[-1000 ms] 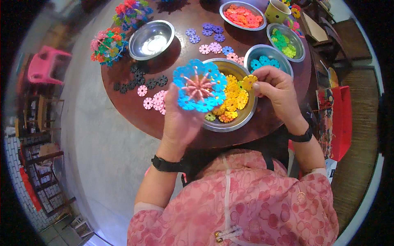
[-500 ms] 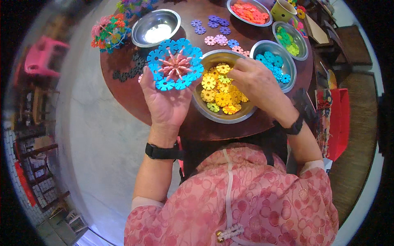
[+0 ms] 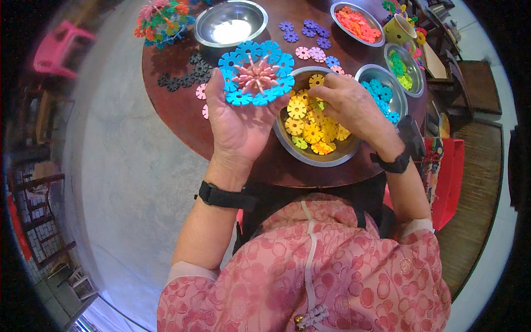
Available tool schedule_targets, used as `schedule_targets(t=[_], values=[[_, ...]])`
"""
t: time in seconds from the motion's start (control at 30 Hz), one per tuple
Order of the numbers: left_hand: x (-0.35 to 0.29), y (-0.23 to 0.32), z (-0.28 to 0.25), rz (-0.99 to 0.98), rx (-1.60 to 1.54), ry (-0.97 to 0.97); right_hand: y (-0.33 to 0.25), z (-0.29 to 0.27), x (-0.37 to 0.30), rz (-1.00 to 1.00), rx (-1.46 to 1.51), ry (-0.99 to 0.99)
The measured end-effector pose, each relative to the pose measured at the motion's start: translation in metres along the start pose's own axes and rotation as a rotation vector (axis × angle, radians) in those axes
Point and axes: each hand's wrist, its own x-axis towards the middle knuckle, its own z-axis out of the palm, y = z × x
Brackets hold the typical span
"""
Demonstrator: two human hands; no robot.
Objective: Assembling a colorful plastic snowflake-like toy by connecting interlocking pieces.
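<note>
My left hand [image 3: 239,128] gripped the flower [image 3: 256,75], its pink centre [image 3: 258,79] facing me inside a blue ring [image 3: 240,98], above the table [image 3: 185,119] and left of the bowl [image 3: 321,162] of yellow discs [image 3: 313,133]. My right hand [image 3: 355,106] was over that bowl, fingers [image 3: 331,95] bent beside a yellow disc [image 3: 316,80]; could not tell whether they pinched it. A second bowl [image 3: 396,93], to the right, held blue discs [image 3: 377,89]. Black discs [image 3: 180,81] lay left of the flower.
</note>
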Motion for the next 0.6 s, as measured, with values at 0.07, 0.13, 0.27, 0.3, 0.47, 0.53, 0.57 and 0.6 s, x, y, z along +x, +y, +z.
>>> schedule_targets(t=[0.07, 0.13, 0.27, 0.3, 0.47, 0.53, 0.57, 0.6], values=[[0.0, -0.001, 0.002, -0.009, 0.012, -0.001, 0.002, 0.0, 0.003, -0.043, -0.032, -0.076], [-0.001, -0.002, 0.007, 0.027, 0.023, 0.052, 0.004, 0.001, 0.005, -0.032, -0.038, -0.079], [0.0, -0.003, 0.006, 0.019, -0.005, 0.035, 0.002, 0.002, 0.001, 0.011, 0.025, 0.017], [0.0, -0.003, 0.007, 0.02, 0.002, 0.047, 0.002, 0.002, 0.001, 0.012, 0.025, 0.016], [0.0, -0.005, 0.005, -0.015, -0.019, 0.048, 0.006, -0.001, -0.005, -0.016, 0.038, 0.079], [-0.001, -0.005, 0.006, 0.004, -0.006, 0.067, 0.003, -0.006, -0.005, -0.028, 0.106, 0.136], [-0.001, -0.004, 0.005, 0.006, -0.005, 0.071, 0.0, -0.01, -0.005, -0.042, 0.174, 0.195], [-0.001, -0.003, 0.005, 0.002, -0.009, 0.063, -0.006, -0.018, -0.005, -0.044, 0.178, 0.194]])
